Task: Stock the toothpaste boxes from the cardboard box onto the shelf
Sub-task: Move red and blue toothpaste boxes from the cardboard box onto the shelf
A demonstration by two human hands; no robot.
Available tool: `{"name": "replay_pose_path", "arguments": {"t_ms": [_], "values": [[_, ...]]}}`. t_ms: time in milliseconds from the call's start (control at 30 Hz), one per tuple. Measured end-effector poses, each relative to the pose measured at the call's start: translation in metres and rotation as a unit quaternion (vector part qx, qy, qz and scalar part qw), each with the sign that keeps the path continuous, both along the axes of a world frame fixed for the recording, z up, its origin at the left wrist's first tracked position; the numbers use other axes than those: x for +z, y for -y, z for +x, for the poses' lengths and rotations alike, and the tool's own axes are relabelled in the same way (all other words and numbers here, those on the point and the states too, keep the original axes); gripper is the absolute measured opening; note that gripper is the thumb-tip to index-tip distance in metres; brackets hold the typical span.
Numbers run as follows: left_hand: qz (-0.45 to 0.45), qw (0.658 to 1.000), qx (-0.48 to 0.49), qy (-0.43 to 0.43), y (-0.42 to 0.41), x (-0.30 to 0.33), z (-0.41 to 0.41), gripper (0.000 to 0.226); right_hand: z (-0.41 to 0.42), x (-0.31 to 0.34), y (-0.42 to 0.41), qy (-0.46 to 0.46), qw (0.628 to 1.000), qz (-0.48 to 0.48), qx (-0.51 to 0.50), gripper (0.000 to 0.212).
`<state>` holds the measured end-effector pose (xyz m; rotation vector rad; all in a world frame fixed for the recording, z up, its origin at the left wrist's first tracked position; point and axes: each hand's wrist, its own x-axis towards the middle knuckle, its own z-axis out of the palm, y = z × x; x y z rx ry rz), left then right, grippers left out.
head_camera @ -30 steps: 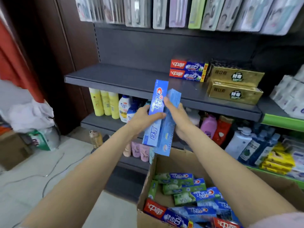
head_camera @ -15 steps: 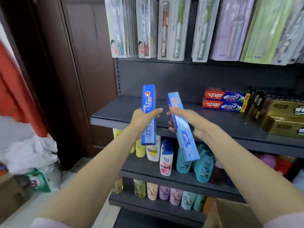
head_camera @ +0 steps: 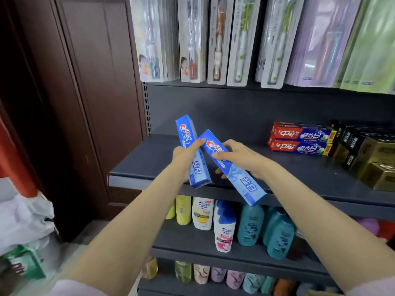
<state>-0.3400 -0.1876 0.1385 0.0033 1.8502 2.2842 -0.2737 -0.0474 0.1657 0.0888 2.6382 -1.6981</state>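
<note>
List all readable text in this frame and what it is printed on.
"Crest", "盐白": blue toothpaste box in left hand.
"Crest" (partly covered), "盐白": blue toothpaste box in right hand.
"中華": two stacked red toothpaste boxes on shelf.
Gold boxes, shampoo bottles, toothbrush packs: print too blurred.

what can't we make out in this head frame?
- Cardboard box: out of frame below the bottom edge, head view.
- Left hand fingers: hidden behind its blue toothpaste box.
- Right hand palm: covered by the second blue box.
- Gold boxes: cut off by the right edge.
</note>
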Motion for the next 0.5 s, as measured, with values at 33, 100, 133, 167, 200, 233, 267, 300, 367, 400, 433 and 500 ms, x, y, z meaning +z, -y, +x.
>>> {"name": "replay_pose_path", "arguments": {"t_ms": [33, 100, 133, 167, 200, 233, 267, 300, 367, 400, 433, 500], "values": [[-0.01, 1.0, -0.002, -0.002, -0.003, 0.001, -0.008, 0.05, -0.011, 0.0, -0.006, -0.039, 0.997, 0.068, -0.016, 0.036], [-0.02, 1.0, -0.01, -0.014, -0.01, 0.003, -0.022, 0.047, -0.031, 0.002, -0.022, -0.102, 0.968, 0.223, -0.052, 0.043], [-0.021, 0.999, -0.01, -0.022, -0.014, 0.005, -0.029, 0.044, -0.041, 0.004, -0.031, -0.116, 0.95, 0.283, -0.065, 0.049], [-0.023, 0.999, -0.01, -0.034, -0.018, 0.007, -0.037, 0.042, -0.052, 0.006, -0.04, -0.12, 0.936, 0.324, -0.074, 0.055], [-0.03, 0.998, -0.011, -0.051, -0.023, 0.01, -0.045, 0.042, -0.061, 0.009, -0.047, -0.115, 0.924, 0.356, -0.079, 0.058], [-0.048, 0.996, -0.013, -0.072, -0.027, 0.012, -0.053, 0.042, -0.069, 0.011, -0.054, -0.111, 0.91, 0.392, -0.076, 0.06], [-0.075, 0.992, -0.021, -0.099, -0.033, 0.015, -0.061, 0.041, -0.079, 0.015, -0.06, -0.103, 0.896, 0.425, -0.07, 0.061], [-0.11, 0.985, -0.037, -0.128, -0.038, 0.018, -0.07, 0.039, -0.09, 0.017, -0.068, -0.095, 0.887, 0.448, -0.067, 0.062], [-0.203, 0.957, -0.091, -0.187, -0.048, 0.023, -0.086, 0.035, -0.117, 0.016, -0.086, -0.08, 0.867, 0.489, -0.06, 0.063], [-0.26, 0.935, -0.115, -0.213, -0.052, 0.024, -0.095, 0.036, -0.133, 0.012, -0.095, -0.079, 0.857, 0.506, -0.059, 0.062], [-0.32, 0.908, -0.13, -0.237, -0.055, 0.024, -0.103, 0.04, -0.148, 0.007, -0.105, -0.085, 0.855, 0.508, -0.059, 0.06], [-0.422, 0.856, -0.136, -0.267, -0.061, 0.024, -0.116, 0.05, -0.172, 0.001, -0.122, -0.086, 0.859, 0.5, -0.068, 0.047]]}}
